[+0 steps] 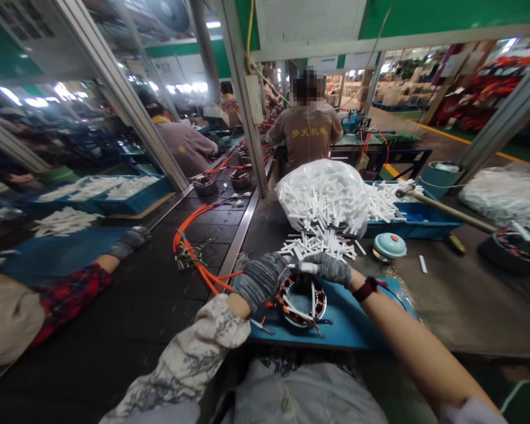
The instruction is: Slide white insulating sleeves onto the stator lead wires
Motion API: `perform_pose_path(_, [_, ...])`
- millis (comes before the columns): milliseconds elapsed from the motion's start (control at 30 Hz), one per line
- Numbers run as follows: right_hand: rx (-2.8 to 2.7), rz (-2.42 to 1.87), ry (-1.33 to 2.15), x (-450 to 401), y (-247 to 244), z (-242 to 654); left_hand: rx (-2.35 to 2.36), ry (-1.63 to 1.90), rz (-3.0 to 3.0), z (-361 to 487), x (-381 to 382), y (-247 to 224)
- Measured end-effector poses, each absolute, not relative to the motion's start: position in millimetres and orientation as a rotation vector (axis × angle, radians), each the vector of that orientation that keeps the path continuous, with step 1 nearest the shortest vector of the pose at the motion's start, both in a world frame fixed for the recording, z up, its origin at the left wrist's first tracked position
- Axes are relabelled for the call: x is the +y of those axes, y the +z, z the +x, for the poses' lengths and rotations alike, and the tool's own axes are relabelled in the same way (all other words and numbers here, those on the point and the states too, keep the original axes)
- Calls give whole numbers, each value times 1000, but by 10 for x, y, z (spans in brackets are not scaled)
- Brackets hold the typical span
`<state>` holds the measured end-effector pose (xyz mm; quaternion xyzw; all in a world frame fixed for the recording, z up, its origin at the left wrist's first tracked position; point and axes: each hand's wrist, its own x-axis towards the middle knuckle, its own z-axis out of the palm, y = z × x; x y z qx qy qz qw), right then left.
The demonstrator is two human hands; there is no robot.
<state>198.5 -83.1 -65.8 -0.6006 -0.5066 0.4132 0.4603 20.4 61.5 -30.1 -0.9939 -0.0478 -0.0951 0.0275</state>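
A ring-shaped motor stator [321, 297] with orange and black windings lies on a blue board [353, 321]. White tubes cross its opening, and loose lead ends stick out towards me. At its far left edge, my left hand [260, 281], in a grey striped glove, has its fingers closed. My right hand [331, 268], gloved too, meets it there with thumb and fingers pinched. Something thin, white and bluish shows between the fingertips, too small to name. Just beyond my hands is a pile of short white tubes [320, 244].
A clear bag of white tubes [322, 194] stands behind the pile, beside a blue tray [433, 221]. Right of my hands are a teal round container [389, 246], a mallet [450, 209] and another stator [514, 250]. Orange cables [189, 227] cross the conveyor; a co-worker's gloved hand [130, 241] is at left.
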Motion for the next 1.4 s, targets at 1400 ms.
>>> perform_pose_path(1400, [-1246, -1656, 672, -1106, -728, 1940, 0, 129, -3461, 495, 581, -323])
